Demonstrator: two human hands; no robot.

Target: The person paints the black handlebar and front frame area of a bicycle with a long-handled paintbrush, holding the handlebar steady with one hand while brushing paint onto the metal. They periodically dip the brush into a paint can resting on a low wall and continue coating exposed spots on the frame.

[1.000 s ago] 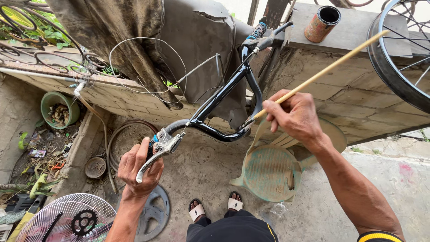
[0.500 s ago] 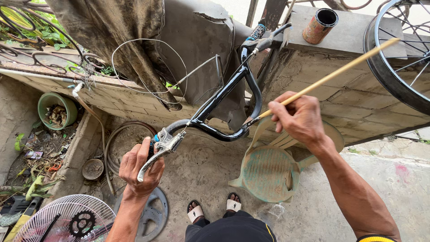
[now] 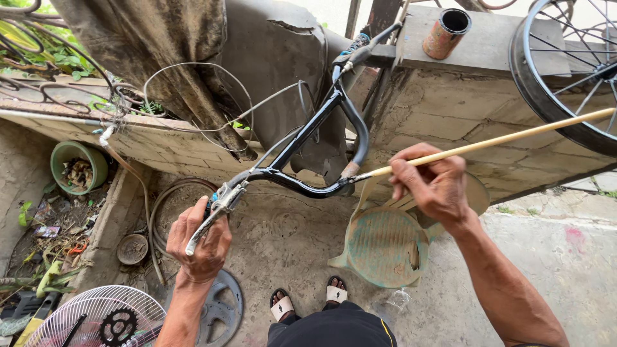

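Handlebar (image 3: pixel 302 173) in black metal runs across the middle of the frame, from my left hand (image 3: pixel 199 241) at lower left up to a second grip (image 3: pixel 360 51) at the top centre. My left hand is clenched around the near grip, with the silver brake lever (image 3: pixel 209 225) lying across my fingers. My right hand (image 3: pixel 434 186), at centre right, is closed around a long wooden stick (image 3: pixel 501 138) that slants to the upper right edge; its near tip touches the open bar end (image 3: pixel 350 172). Thin brake cables (image 3: pixel 199 96) loop above the bar against a dirty cloth (image 3: pixel 160 45). A worn green plastic chair (image 3: pixel 385 247) stands below my right hand, and my 2 sandalled feet (image 3: pixel 308 302) show at the bottom. A bicycle wheel (image 3: pixel 565 64) fills the upper right, a rusty can (image 3: pixel 447 32) sits on the concrete ledge (image 3: pixel 495 58), and a white fan guard (image 3: pixel 96 318) lies at lower left.
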